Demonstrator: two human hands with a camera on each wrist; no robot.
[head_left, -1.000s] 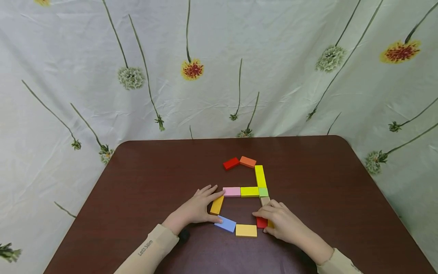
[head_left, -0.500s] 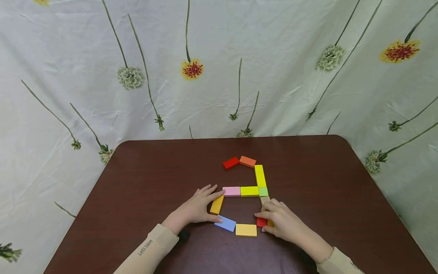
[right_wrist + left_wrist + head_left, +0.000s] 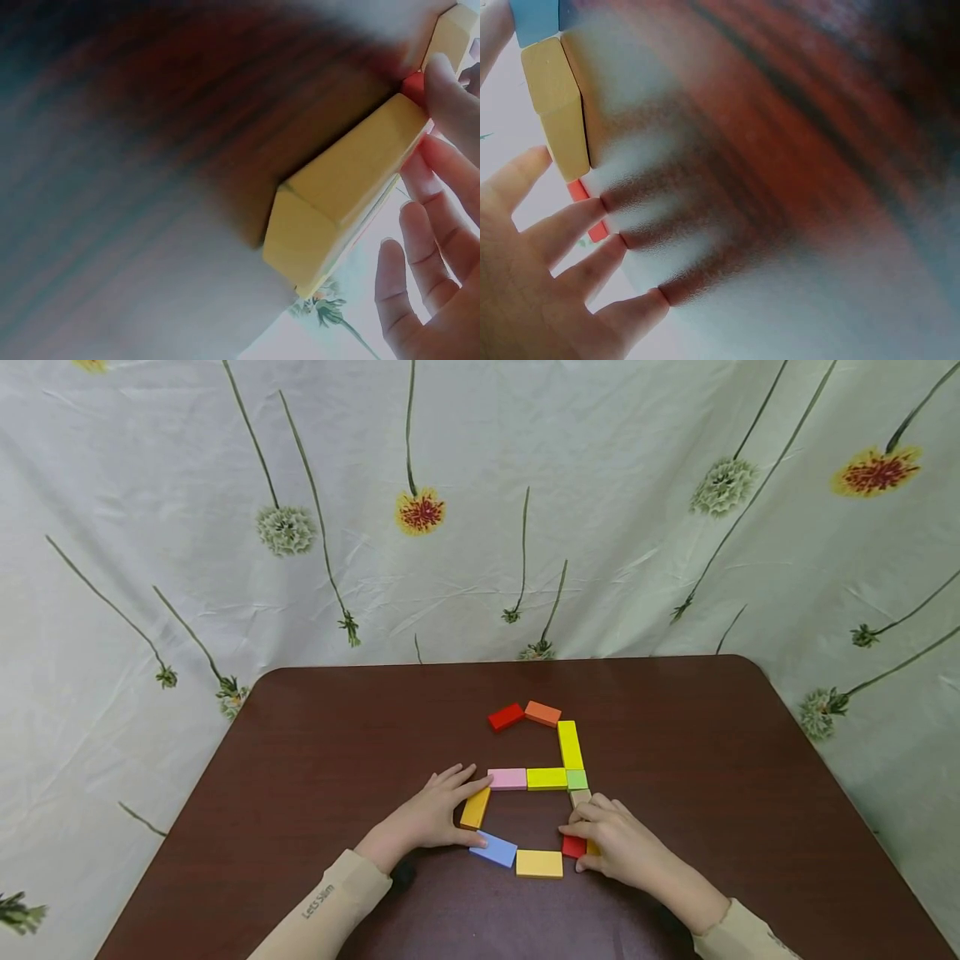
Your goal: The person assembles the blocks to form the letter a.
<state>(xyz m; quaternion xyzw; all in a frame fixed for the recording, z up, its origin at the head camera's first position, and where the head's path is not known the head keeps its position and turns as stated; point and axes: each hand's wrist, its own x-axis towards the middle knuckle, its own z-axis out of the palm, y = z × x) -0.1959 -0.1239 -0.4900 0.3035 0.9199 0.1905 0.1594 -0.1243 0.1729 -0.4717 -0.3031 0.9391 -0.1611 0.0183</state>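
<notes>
Floral cloth (image 3: 600, 510) behind, dark table (image 3: 337, 760) below: both hands on the block loop.
Head view: left hand (image 3: 431, 818) lies flat, fingers straight, touching the amber block (image 3: 476, 808) left of the pink block (image 3: 508, 778); right hand (image 3: 615, 843) curls onto the red block (image 3: 573, 846), lower right of pink. Left wrist view: fingers (image 3: 570, 225) spread beside the amber block (image 3: 555, 105). Right wrist view: fingers (image 3: 442, 82) touch red (image 3: 413, 86) beside a yellow block (image 3: 352, 187).
</notes>
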